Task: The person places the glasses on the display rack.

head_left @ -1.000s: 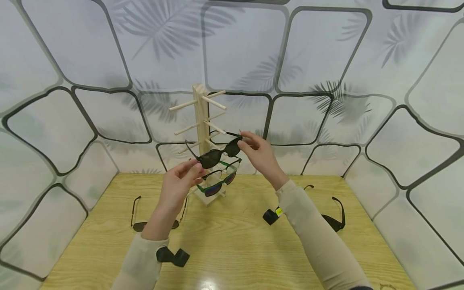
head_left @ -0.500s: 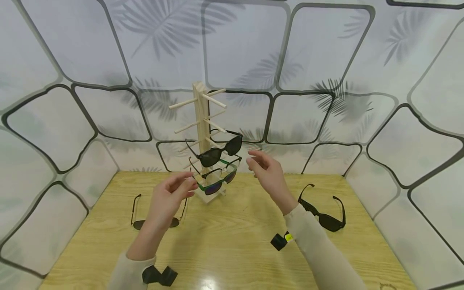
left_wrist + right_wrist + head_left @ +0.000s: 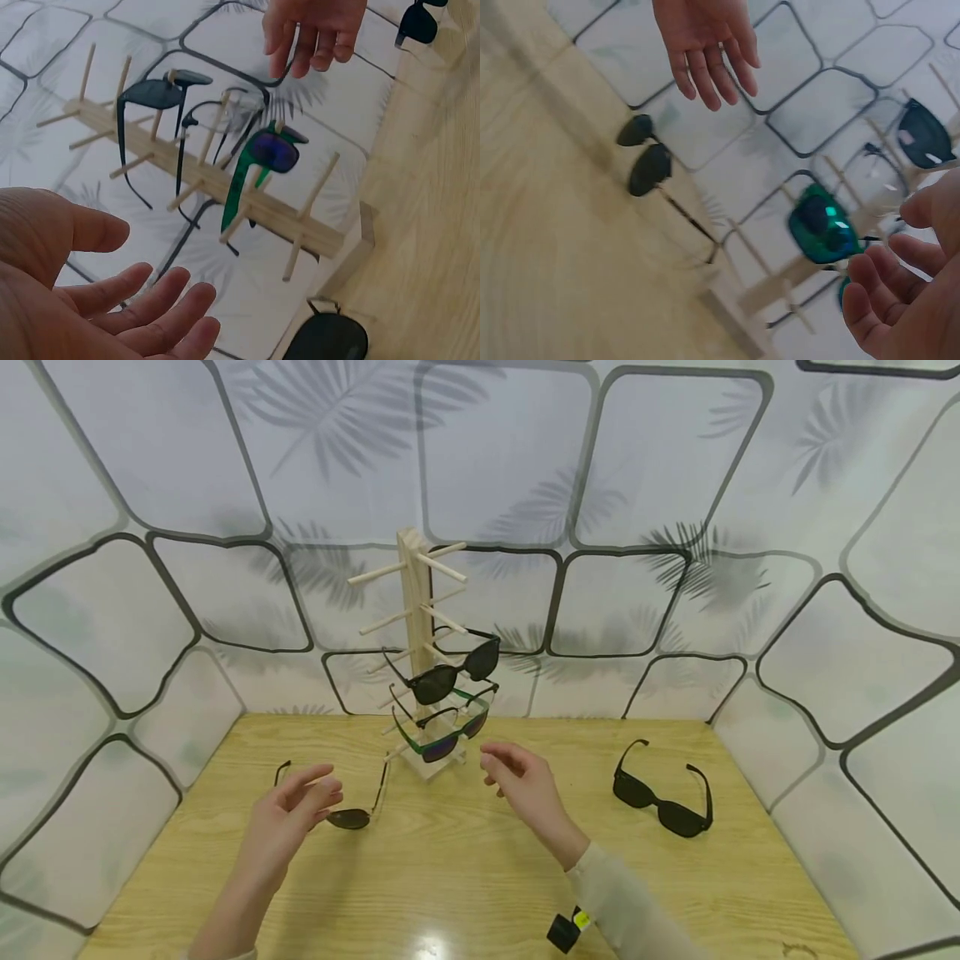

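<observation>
A wooden glasses rack (image 3: 417, 618) stands at the back of the table, its pegs jutting to both sides. On it hang black sunglasses (image 3: 435, 684), below them thin-framed clear glasses (image 3: 447, 719), and lowest the green-framed sunglasses (image 3: 440, 748). My left hand (image 3: 285, 818) hovers over the thin-framed dark sunglasses (image 3: 349, 818) at the left, partly covering them from the head view, its fingers relaxed and holding nothing. My right hand (image 3: 525, 789) is in the air in front of the rack's right side, fingers loosely bent around nothing.
Another pair of black sunglasses (image 3: 658, 804) lies with its arms unfolded on the right of the wooden table (image 3: 450, 868). Patterned fabric walls (image 3: 495, 468) enclose the back and both sides. A small black wrist camera (image 3: 564, 933) hangs by the right sleeve.
Both hands have let go of the black sunglasses, which stay hanging on the rack. My left hand has drawn back down and left; the right has dropped lower toward the table.
</observation>
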The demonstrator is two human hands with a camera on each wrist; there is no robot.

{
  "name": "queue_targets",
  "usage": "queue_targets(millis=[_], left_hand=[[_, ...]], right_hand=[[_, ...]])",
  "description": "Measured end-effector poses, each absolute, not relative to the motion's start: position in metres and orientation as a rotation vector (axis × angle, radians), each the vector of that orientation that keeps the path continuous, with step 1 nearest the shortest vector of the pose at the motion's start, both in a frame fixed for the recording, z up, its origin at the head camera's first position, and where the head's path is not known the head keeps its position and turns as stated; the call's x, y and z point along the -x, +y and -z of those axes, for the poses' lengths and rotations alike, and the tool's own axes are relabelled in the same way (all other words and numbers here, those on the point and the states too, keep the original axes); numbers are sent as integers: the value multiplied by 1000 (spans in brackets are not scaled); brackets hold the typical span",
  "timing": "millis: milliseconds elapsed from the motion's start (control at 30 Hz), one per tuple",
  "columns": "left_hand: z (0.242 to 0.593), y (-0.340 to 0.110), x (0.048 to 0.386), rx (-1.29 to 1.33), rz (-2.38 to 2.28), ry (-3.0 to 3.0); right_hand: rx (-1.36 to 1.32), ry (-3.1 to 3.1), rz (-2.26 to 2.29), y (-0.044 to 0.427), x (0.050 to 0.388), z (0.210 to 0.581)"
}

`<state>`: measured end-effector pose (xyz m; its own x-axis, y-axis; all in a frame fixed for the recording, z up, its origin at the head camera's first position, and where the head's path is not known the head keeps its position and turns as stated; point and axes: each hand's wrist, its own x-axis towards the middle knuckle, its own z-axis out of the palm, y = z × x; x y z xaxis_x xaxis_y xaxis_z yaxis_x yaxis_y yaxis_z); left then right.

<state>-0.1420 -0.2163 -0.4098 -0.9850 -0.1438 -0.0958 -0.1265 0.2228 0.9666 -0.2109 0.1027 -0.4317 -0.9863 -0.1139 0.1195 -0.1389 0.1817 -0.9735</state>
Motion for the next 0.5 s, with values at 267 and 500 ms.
queue_targets(millis=[267, 500], left_hand=[[439, -259, 129, -495, 1836, -2401], [460, -284, 122, -704, 1770, -2304]], right_hand=[[-398, -2471, -2068, 75, 205, 467], [-473, -2512, -2115, 47, 204, 486]])
